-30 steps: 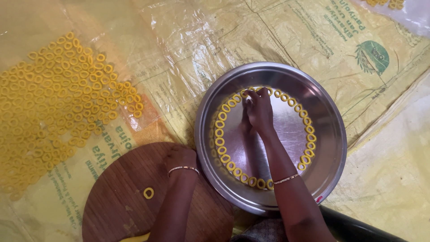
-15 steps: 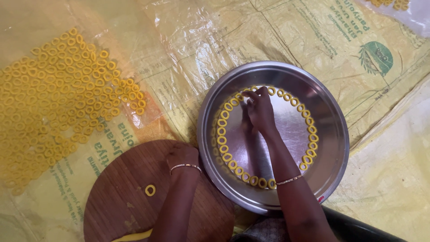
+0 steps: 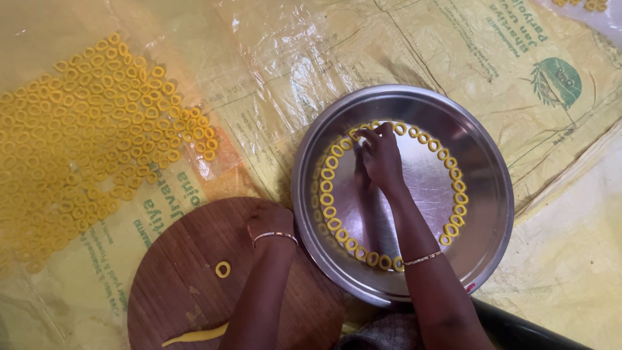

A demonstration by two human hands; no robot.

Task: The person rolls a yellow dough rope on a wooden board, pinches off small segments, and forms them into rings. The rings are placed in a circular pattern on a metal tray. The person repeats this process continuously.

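Now the right hand (image 3: 381,159) reaches across the steel plate (image 3: 483,214), fingertips pinched on a yellow dough ring at the far side of the ring circle (image 3: 327,188) that lines the plate's inner edge. Left of the plate, the left hand (image 3: 269,220) rests on a round wooden board (image 3: 175,285); whether its fingers are spread or curled cannot be told. One loose ring (image 3: 223,269) and a dough strip (image 3: 194,335) lie on the board. Farther left of the plate, many rings (image 3: 91,149) are spread on a yellow plastic sheet (image 3: 285,58).

Yellow printed sacks (image 3: 414,58) spread as ground cover, clear plastic over part. Many yellow dough rings (image 3: 91,136) laid out flat at left, close together. More rings (image 3: 580,5) at top right edge. Dark object (image 3: 518,327) at bottom right, unclear.
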